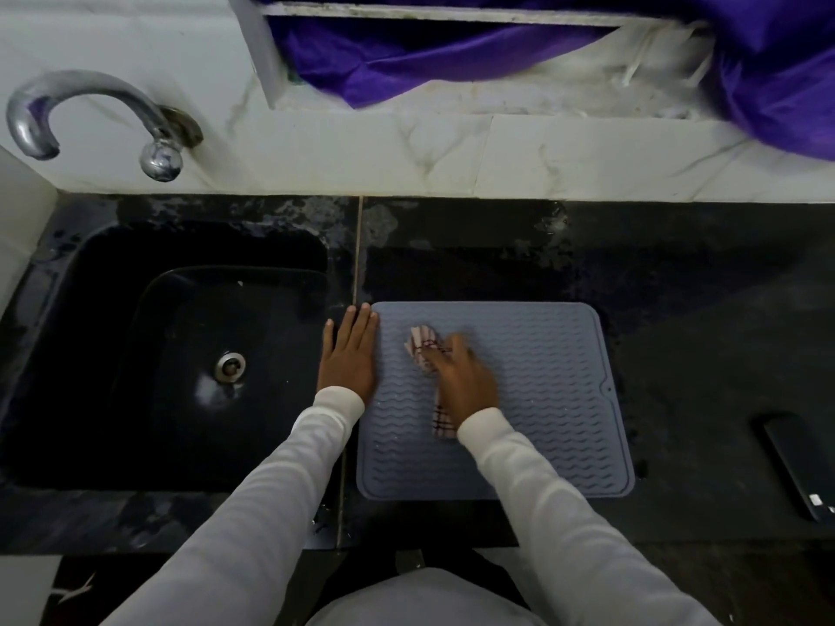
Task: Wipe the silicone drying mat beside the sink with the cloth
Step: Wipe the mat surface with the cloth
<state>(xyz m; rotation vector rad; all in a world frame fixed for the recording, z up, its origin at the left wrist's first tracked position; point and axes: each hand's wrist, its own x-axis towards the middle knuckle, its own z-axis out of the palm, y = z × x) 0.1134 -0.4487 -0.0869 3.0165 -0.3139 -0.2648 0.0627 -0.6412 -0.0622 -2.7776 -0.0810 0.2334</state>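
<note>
Grey silicone mat (533, 399) getting a rub with a checked cloth (424, 350), right beside the black sink (135, 354).

The mat's a soft-looking rounded square with wavy raised ribs and a low lip round the edge, lying flat on the dark, blotchy stone bench (677, 309) just right of the basin. The right hand (465, 381) is blurry but has its fingers curled over the bunched cloth, pressing it onto the left-middle of the mat; a strip of the pink-and-dark plaid pokes out under the wrist. The left hand (350, 354) lies flat with fingers straight on the bench, at the mat's left edge, gripping nothing. Both sleeves are white. A curved chrome tap (90, 115) sits above the sink, purple fabric (452, 52) hangs along the white marbled wall, and a dark phone (799, 467) rests well off to the right.
</note>
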